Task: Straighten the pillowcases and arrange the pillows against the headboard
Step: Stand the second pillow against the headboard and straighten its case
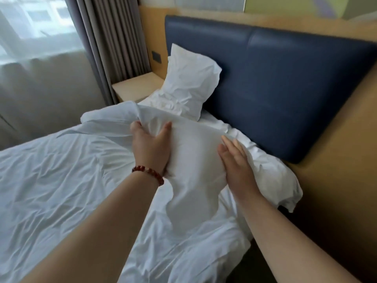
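Observation:
A white pillow (195,152) in a loose pillowcase is lifted over the near end of the bed. My left hand (151,146), with a red bead bracelet on the wrist, grips the pillow's left side, fingers bunching the fabric. My right hand (236,162) lies flat with straight fingers against the pillow's right side. A second white pillow (189,82), wrinkled, stands upright against the far end of the blue padded headboard (285,84).
A rumpled white sheet (61,180) covers the bed. A wooden bedside shelf (134,86) sits beyond the far pillow, with grey curtains (106,37) and a window behind it. A tan wooden wall panel (336,170) surrounds the headboard on the right.

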Demonstrator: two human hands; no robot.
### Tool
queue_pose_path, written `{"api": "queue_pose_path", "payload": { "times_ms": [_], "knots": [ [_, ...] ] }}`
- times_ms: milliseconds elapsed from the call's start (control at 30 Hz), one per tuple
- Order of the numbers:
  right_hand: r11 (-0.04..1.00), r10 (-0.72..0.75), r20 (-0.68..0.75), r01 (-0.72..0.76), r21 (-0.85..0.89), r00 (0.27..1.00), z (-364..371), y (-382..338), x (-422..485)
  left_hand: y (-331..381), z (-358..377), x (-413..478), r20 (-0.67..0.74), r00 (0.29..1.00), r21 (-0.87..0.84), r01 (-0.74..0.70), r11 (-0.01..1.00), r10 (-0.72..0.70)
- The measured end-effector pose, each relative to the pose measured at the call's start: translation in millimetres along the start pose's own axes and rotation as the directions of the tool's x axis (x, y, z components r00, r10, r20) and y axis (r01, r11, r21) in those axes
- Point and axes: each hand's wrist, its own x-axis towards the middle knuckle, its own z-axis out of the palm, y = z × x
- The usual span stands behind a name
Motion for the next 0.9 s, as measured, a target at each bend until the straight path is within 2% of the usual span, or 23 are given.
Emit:
{"api": "queue_pose_path", "payload": {
  "times_ms": [100, 233, 367, 467, 567, 633, 733, 800, 833, 900],
  "knots": [
    [0.974, -0.211, 0.053, 0.215, -0.073, 0.976, -22, -6, 1, 18, 30, -4, 0.001, 0.999, -0.005, -0.041, 0.999, 0.041],
    [0.890, -0.423, 0.013, 0.418, -0.180, 0.906, -41, -16, 11, 42, 61, -1, -0.003, 0.996, -0.043, -0.085, 0.995, 0.085],
    [0.808, -0.526, -0.096, 0.461, -0.366, 0.845, -55, -47, 23, 63, 90, 8, 0.062, 0.983, -0.067, -0.166, 0.984, 0.170],
    [0.789, -0.537, -0.216, 0.394, -0.471, 0.815, -56, -65, 41, 75, 112, 15, 0.103, 0.965, -0.066, -0.233, 0.970, 0.239],
    [0.727, -0.622, -0.365, 0.338, -0.598, 0.693, -57, -69, 71, 80, 129, 27, 0.147, 0.937, -0.085, -0.308, 0.948, 0.318],
    [0.736, -0.650, -0.418, 0.389, -0.554, 0.635, -61, -68, 93, 81, 138, 38, 0.203, 0.898, -0.078, -0.383, 0.921, 0.390],
    [0.814, -0.581, -0.468, 0.455, -0.362, 0.666, -64, -74, 125, 84, 150, 60, 0.233, 0.858, 0.011, -0.473, 0.881, 0.458],
    [0.839, -0.543, -0.490, 0.432, -0.329, 0.681, -63, -81, 146, 88, 156, 77, 0.192, 0.833, 0.139, -0.546, 0.826, 0.519],
    [0.850, -0.526, -0.501, 0.419, -0.318, 0.687, -62, -84, 157, 90, 157, 85, 0.170, 0.807, 0.195, -0.590, 0.784, 0.565],
    [0.871, -0.492, -0.526, 0.395, -0.293, 0.693, -63, -89, 177, 95, 158, 103, 0.167, 0.712, 0.266, -0.699, 0.664, 0.682]
  ]
}}
